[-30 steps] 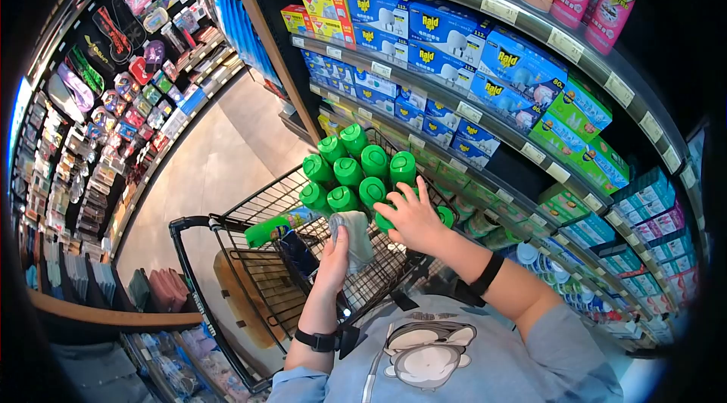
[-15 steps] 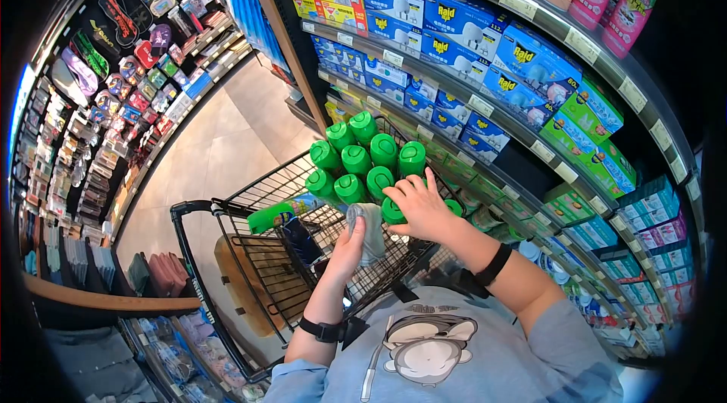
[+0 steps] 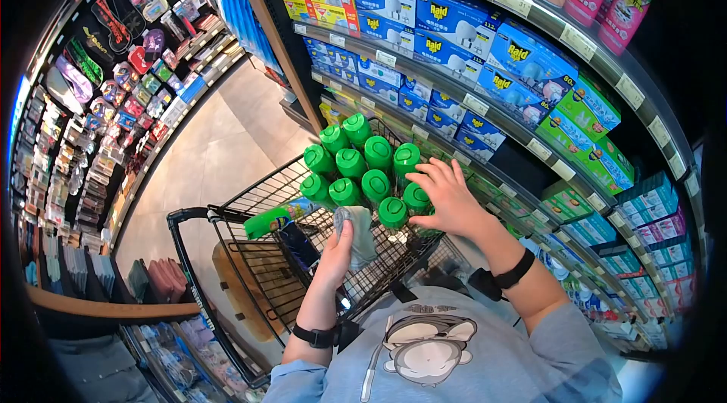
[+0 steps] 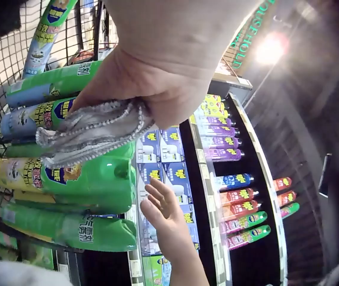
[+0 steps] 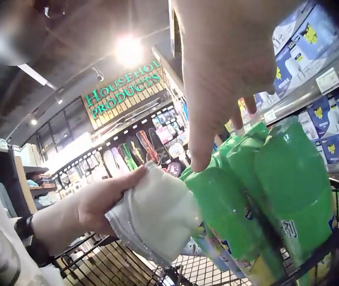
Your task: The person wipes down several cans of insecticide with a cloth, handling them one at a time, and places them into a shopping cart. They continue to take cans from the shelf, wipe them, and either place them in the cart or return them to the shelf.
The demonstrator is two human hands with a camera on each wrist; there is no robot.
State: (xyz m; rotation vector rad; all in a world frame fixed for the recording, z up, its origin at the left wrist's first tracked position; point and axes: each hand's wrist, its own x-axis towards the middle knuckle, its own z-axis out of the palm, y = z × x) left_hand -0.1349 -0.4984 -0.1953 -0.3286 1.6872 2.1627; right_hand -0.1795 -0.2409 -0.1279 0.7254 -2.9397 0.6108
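My left hand grips a crumpled grey cloth beside a cluster of several upright green spray cans in the wire shopping cart. In the left wrist view the left hand bunches the cloth against the green cans. My right hand hovers with spread, straight fingers over the cans on the right side of the cluster. From the right wrist view that right hand points its fingers down at the can tops, holding nothing, with the cloth close by.
One green can lies on its side in the cart near a dark flat object. Shelves of blue Raid boxes and green boxes run along the right. The cart handle faces an aisle with tiled floor.
My right hand has let go of a green can, which now stands with the others, and has shifted right with its fingers spread. The left hand still holds the cloth.
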